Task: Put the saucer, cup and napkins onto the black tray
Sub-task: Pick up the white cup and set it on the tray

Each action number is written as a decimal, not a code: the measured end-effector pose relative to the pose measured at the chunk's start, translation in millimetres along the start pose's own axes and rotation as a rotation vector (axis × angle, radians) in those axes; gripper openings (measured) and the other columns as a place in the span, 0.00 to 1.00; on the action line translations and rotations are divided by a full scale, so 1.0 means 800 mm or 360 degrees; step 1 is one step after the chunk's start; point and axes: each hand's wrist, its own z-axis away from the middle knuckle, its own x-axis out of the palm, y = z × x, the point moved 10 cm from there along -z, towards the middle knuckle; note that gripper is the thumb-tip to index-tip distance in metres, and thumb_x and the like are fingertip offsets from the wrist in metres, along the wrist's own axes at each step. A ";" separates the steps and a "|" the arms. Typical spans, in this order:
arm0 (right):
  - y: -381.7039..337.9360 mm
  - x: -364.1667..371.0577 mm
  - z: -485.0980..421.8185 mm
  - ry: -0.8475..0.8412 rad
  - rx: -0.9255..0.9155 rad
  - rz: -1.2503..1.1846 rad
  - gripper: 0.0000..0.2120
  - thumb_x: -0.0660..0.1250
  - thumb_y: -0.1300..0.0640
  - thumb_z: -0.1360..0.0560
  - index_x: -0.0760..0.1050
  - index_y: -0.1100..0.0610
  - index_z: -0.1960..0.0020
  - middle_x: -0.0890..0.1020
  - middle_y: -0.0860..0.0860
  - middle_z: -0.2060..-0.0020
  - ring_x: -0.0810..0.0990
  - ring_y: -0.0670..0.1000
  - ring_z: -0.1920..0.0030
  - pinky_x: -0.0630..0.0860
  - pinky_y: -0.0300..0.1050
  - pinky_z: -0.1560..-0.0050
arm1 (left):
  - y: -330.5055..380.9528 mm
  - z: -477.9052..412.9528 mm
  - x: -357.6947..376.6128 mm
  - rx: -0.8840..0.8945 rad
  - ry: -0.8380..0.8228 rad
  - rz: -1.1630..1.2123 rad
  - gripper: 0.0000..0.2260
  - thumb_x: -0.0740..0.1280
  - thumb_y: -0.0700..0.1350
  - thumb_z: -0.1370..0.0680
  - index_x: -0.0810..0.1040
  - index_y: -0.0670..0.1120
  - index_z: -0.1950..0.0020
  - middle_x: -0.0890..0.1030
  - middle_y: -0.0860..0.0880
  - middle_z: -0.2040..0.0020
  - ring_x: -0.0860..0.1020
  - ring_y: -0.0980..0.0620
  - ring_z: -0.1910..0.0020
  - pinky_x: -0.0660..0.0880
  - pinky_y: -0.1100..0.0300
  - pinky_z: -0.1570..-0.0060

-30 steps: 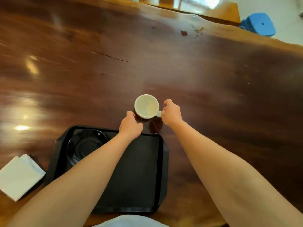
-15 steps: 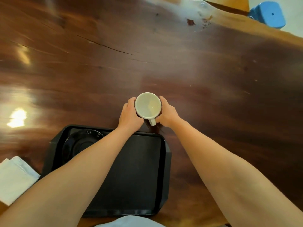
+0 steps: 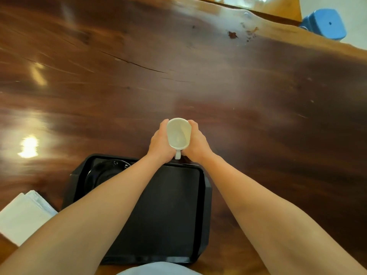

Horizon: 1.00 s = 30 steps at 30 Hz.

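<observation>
A white cup (image 3: 178,133) is clasped between my left hand (image 3: 160,143) and my right hand (image 3: 196,143), just beyond the far edge of the black tray (image 3: 170,215). Its handle points back toward me. The cup looks tilted, its open mouth facing up and toward me. A black saucer (image 3: 103,173) lies in the tray's far left corner, partly hidden by my left forearm. Folded white napkins (image 3: 21,217) rest on the table to the left of the tray.
The dark, glossy wooden table (image 3: 198,76) stretches far ahead, with a crack and bright light reflections at the left. A blue stool (image 3: 325,23) stands past the table's far right edge. A pale cloth (image 3: 158,269) shows at the bottom edge.
My left hand has come up to the cup's left side and both hands now wrap it. The handle has swung from the right round toward me, and the cup has tilted.
</observation>
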 end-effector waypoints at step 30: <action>-0.001 0.038 0.220 0.0188 -0.0192 -0.0066 0.38 0.78 0.57 0.31 0.60 0.51 0.29 0.76 0.49 0.42 0.76 0.49 0.46 0.73 0.43 0.52 | -0.020 0.215 -0.005 0.0243 0.0015 -0.0188 0.34 0.77 0.46 0.29 0.63 0.50 0.28 0.77 0.49 0.41 0.76 0.50 0.48 0.70 0.62 0.63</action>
